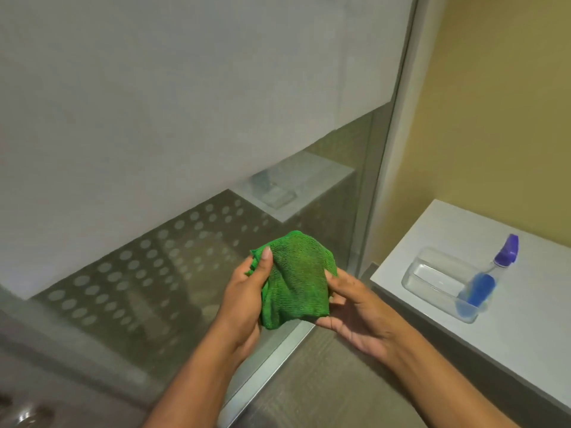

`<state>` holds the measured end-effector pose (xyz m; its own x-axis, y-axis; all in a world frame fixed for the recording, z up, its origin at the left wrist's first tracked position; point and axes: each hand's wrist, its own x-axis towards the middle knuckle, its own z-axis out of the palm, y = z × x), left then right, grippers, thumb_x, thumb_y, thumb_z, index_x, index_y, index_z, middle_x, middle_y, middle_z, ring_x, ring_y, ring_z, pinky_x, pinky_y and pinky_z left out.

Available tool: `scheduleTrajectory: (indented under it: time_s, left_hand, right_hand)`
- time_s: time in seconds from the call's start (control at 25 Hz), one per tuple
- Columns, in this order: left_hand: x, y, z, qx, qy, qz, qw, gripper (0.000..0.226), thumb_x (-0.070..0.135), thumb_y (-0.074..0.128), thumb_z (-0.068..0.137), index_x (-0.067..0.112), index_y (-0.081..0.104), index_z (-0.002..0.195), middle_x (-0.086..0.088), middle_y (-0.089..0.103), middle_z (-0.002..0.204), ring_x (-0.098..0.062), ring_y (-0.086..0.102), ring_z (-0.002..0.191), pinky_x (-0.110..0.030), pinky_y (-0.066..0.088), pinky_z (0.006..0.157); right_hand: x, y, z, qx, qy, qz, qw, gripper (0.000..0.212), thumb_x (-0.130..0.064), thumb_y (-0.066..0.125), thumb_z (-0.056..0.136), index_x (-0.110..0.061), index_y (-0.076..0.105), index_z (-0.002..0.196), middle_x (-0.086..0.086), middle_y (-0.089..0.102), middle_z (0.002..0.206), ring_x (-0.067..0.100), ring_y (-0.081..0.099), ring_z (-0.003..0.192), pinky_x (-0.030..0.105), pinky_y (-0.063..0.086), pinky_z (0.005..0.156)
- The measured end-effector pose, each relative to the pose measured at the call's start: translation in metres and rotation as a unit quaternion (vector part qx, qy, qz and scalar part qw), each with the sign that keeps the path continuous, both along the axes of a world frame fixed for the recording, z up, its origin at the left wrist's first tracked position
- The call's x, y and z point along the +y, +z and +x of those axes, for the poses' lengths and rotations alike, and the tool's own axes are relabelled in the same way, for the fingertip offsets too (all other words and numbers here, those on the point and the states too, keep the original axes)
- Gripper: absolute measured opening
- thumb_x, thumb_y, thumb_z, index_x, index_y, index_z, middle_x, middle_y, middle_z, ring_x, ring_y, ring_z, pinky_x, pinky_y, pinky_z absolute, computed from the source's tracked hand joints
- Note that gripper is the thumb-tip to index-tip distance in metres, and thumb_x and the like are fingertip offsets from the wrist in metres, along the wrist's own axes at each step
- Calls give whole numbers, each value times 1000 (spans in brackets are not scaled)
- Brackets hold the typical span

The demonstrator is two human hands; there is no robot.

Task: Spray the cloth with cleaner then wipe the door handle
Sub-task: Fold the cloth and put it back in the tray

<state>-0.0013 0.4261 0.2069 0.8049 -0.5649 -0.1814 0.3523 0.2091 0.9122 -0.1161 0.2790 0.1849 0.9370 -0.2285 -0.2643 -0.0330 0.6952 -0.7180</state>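
Green cloth point(295, 281) bunched between both my hands.
Left grip point(247, 291) and right grip point(355, 307) clasp it; spray bottle point(488, 273) sits in a clear tray point(432, 270) near the bench's point(525, 335) left edge.

I count my two hands, left point(247, 291) and right point(355, 310), one green cloth point(296, 279), one spray bottle point(491, 273), one clear tray point(432, 279)

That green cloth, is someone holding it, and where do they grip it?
Yes. Both hands hold the bunched green cloth: the left hand grips its left edge, thumb on top, and the right hand pinches its right side.
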Motion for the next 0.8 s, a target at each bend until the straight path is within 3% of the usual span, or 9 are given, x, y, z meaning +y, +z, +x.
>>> scheduleTrajectory:
  time_s: [0.12, 0.24, 0.4, 0.52, 0.56, 0.68, 0.8]
  left_hand:
    - [-58, 0, -1, 26, -60, -6, 998, 37, 27, 45, 108, 23, 58, 142, 0, 75, 129, -14, 71, 118, -27, 62, 80]
    - [-108, -3, -9, 51, -118, 1, 992, 36, 27, 44, 109, 31, 57, 142, 5, 74, 130, -11, 71, 117, -30, 63, 78]
    - [-160, -7, -26, 27, -196, 29, 980, 34, 25, 51, 107, 22, 62, 139, -9, 75, 128, -22, 72, 116, -36, 62, 87]
    - [-196, -4, -33, -40, -230, 83, 969, 28, 29, 67, 97, 27, 71, 125, -9, 79, 115, -22, 75, 99, -35, 61, 80]
    - [-209, -6, -31, -67, -233, 104, 965, 26, 31, 68, 97, 31, 72, 122, -6, 78, 118, -19, 74, 100, -34, 61, 82]
    - [-244, -18, -16, -153, -215, 155, 952, 25, 41, 61, 102, 43, 71, 124, 9, 63, 139, -10, 65, 125, -42, 53, 108]
    - [-274, -18, 4, -129, -263, 113, 949, 32, 38, 45, 109, 32, 71, 126, 6, 74, 128, -12, 70, 119, -34, 56, 102]
  right_hand:
    - [-63, -8, -7, 5, -47, 4, 999, 37, -9, 71, 92, -13, 79, 128, 22, 75, 130, 32, 78, 109, 48, 69, 83]
    - [-115, -17, -15, -1, -66, -56, 996, 68, -19, 89, 83, -14, 64, 146, 21, 69, 142, 39, 67, 131, 47, 62, 101]
    - [-146, -23, -22, 4, -94, -115, 989, 99, -40, 107, 58, -9, 66, 142, 18, 73, 137, 32, 70, 127, 46, 53, 110]
    - [-158, -24, -26, 35, -115, -101, 988, 84, -47, 98, 68, -6, 70, 135, 17, 76, 131, 28, 74, 121, 42, 58, 105]
    - [-166, -27, -27, 49, -128, -90, 986, 71, -43, 90, 76, -4, 70, 133, 18, 77, 129, 27, 76, 117, 40, 61, 101]
    - [-190, -26, -35, 64, -170, -54, 982, 47, -26, 70, 91, -3, 70, 132, 21, 77, 128, 29, 77, 113, 39, 67, 92]
    - [-219, -24, -40, 48, -210, -15, 976, 47, -17, 68, 93, -1, 66, 138, 23, 73, 135, 32, 75, 119, 42, 67, 89]
